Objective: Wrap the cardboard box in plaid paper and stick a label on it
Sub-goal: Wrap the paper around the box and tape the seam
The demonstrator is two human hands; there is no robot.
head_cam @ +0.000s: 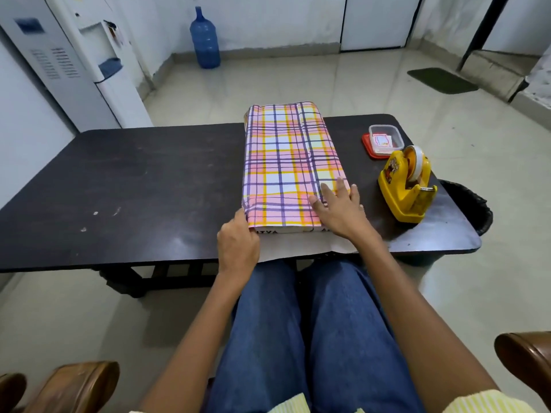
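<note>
Table (119, 174): dark, long, running 9 to 3 o'clock in front of the seated person.
Cooler (89, 55): white, on the floor at 10 o'clock beyond the table.
Box (293, 229): lies lengthwise, 12 to 6 o'clock, right of the table's middle; its far end overhangs the far edge, and its near end is uncovered and shows print.
Paper (283, 162): plaid, covers the box's top and sides, with a seam along the top; a white flap lies flat on the table at 6 o'clock.
Bottle (205, 43): blue, upright on the floor at 12 o'clock.
Bin (471, 204): black, below the table's 3 o'clock end.
Tape dispenser (405, 186): yellow, at 3 o'clock from the box, apart from it.
Tub (384, 138): clear, on a red lid at 2 o'clock, with a red-edged label (381, 141) inside.
Right hand (340, 210): flat, fingers spread wide, pressing the paper at the box's 5 o'clock corner.
Left hand (238, 239): fingers curled, pinching the paper at the 7 o'clock corner.
</note>
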